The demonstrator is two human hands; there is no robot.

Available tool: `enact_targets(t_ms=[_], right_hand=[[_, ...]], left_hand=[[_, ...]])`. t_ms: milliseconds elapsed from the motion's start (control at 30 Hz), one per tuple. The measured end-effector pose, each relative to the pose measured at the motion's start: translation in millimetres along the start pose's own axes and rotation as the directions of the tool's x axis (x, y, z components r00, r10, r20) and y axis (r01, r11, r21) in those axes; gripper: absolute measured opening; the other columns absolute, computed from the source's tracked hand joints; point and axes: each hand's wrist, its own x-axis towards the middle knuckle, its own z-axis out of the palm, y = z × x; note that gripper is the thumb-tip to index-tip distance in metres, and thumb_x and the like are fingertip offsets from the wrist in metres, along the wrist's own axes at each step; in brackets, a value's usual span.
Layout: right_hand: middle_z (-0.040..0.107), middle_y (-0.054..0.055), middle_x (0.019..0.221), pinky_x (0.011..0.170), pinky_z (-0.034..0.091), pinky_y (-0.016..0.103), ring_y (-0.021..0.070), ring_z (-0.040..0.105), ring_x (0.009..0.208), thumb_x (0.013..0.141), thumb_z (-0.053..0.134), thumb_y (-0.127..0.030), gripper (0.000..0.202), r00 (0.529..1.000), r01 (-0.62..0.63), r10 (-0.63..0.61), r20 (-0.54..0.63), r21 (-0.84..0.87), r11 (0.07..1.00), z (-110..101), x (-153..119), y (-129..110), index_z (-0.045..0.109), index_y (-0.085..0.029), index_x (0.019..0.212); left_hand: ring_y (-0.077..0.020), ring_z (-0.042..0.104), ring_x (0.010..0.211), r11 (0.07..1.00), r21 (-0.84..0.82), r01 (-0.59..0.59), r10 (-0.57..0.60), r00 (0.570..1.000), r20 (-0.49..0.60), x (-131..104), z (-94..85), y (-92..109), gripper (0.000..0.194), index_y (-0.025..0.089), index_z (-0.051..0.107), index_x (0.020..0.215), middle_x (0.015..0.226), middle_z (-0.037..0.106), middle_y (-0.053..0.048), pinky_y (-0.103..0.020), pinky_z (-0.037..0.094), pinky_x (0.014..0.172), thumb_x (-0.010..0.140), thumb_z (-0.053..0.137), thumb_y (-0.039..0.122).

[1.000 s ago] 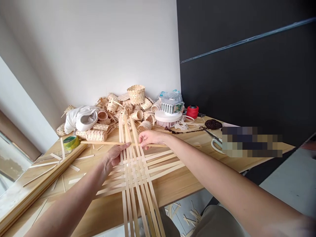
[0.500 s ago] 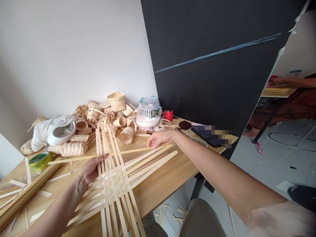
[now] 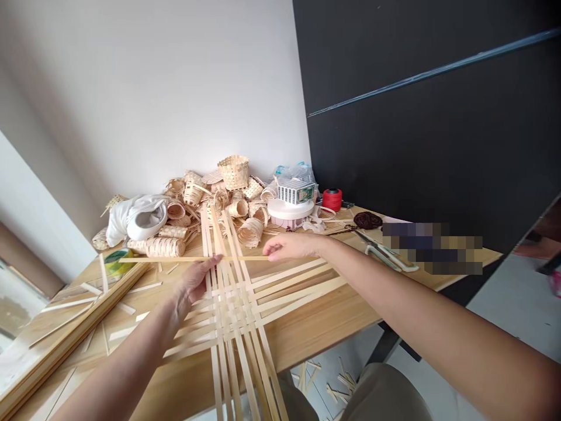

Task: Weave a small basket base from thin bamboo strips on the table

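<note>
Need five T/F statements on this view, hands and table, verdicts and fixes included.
1. The left hand and right hand are both at one long strip. True.
2. The scissors are in the right hand. False: the scissors lie on the table.
3. An upright basket sits atop the heap of small baskets. True.
4. The red spool stands left of the white cloth. False: the red spool is to its right.
5. The strips crossing near the left hand are interwoven in the middle. True.
</note>
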Motion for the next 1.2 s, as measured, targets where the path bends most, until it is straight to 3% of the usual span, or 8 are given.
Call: enact_targets(t_ms=[100, 233, 367, 467, 600, 867, 1000, 1200], right_hand=[[0.065, 0.001, 0.077, 0.064, 0.04, 0.024, 0.0148, 0.057, 0.072, 0.067, 0.061, -0.032, 0.019, 0.991, 0.061, -0.062, -0.116, -0.013, 0.998, 26.3, 15.4, -19.9, 0.064, -0.017, 0.078], [0.059, -0.001, 0.066, 0.053, 0.04, 0.021, 0.0124, 0.054, 0.063, 0.057, 0.072, -0.029, 0.024, 0.937, -0.045, 0.108, -0.331, 0.193, 0.98, 49.2, 33.8, -29.8, 0.057, -0.017, 0.073], [0.057, -0.001, 0.066, 0.045, 0.041, 0.019, 0.0096, 0.052, 0.058, 0.051, 0.077, -0.022, 0.029, 0.985, -0.057, 0.136, -0.108, 0.541, 0.839, 48.6, 42.4, -30.0, 0.055, -0.015, 0.069], [0.058, -0.001, 0.063, 0.042, 0.04, 0.017, 0.0076, 0.051, 0.054, 0.047, 0.078, -0.018, 0.029, 0.988, -0.155, 0.121, 0.097, 0.586, 0.795, 39.9, 45.2, -29.1, 0.058, -0.012, 0.067], [0.061, -0.003, 0.065, 0.039, 0.039, 0.015, 0.0072, 0.054, 0.053, 0.047, 0.078, -0.017, 0.037, 0.981, -0.179, 0.079, 0.178, 0.661, 0.729, 35.3, 46.8, -25.9, 0.06, -0.015, 0.079], [0.066, 0.0, 0.07, 0.068, 0.051, 0.024, 0.0121, 0.062, 0.067, 0.05, 0.073, -0.005, 0.028, 0.997, -0.067, 0.073, 0.022, 0.711, 0.7, 54.5, 48.3, -27.8, 0.062, -0.014, 0.075], [0.064, -0.001, 0.066, 0.069, 0.05, 0.028, 0.0141, 0.061, 0.066, 0.051, 0.071, -0.005, 0.025, 0.983, -0.084, 0.177, -0.046, 0.749, 0.657, 61.6, 46.5, -26.3, 0.06, -0.015, 0.071], [0.061, -0.003, 0.067, 0.069, 0.045, 0.026, 0.0122, 0.058, 0.069, 0.055, 0.071, -0.011, 0.024, 0.973, -0.052, 0.202, -0.111, 0.749, 0.661, 67.9, 42.5, -22.4, 0.058, -0.017, 0.075]], left_hand=[[-0.0209, 0.066, 0.068, 1.0, -0.004, -0.016, 0.016, 1.0, 0.025, 0.6, 2.7, -0.4, 0.018, 0.008, 0.062, 0.089, 0.079, 0.069, -0.012, -0.031, 0.055, 0.067, 0.076, 0.059, 0.019], [-0.0203, 0.066, 0.066, 1.0, -0.011, -0.008, 0.009, 1.0, 0.022, -1.8, 6.7, 0.6, 0.018, 0.007, 0.062, 0.09, 0.076, 0.069, -0.012, -0.031, 0.055, 0.067, 0.076, 0.058, 0.018], [-0.0207, 0.066, 0.069, 1.0, -0.022, -0.012, 0.013, 0.999, 0.031, -3.3, 11.2, 1.3, 0.022, 0.007, 0.061, 0.094, 0.078, 0.069, -0.012, -0.032, 0.055, 0.068, 0.074, 0.061, 0.017], [-0.0216, 0.066, 0.071, 0.998, -0.034, -0.057, 0.06, 0.995, 0.078, -1.4, 13.0, 1.4, 0.027, 0.009, 0.061, 0.095, 0.081, 0.069, -0.012, -0.034, 0.054, 0.071, 0.069, 0.066, 0.016], [-0.0225, 0.066, 0.071, 0.996, -0.047, -0.076, 0.081, 0.99, 0.114, -0.6, 16.1, 2.0, 0.028, 0.009, 0.062, 0.094, 0.082, 0.069, -0.012, -0.037, 0.053, 0.074, 0.068, 0.068, 0.016], [-0.0225, 0.066, 0.071, 0.993, -0.074, -0.095, 0.102, 0.99, 0.096, -1.7, 23.8, 2.2, 0.035, 0.009, 0.061, 0.098, 0.079, 0.07, -0.01, -0.036, 0.053, 0.074, 0.064, 0.07, 0.013], [-0.0219, 0.066, 0.071, 0.992, -0.085, -0.095, 0.108, 0.981, 0.162, 9.1, 14.0, -3.7, 0.038, 0.011, 0.061, 0.098, 0.084, 0.069, -0.01, -0.036, 0.054, 0.071, 0.062, 0.07, 0.009], [-0.0202, 0.065, 0.066, 0.994, -0.089, -0.061, 0.072, 0.99, 0.124, 12.9, 11.7, -5.2, 0.028, 0.009, 0.062, 0.091, 0.076, 0.069, -0.01, -0.032, 0.053, 0.069, 0.063, 0.066, 0.007]])
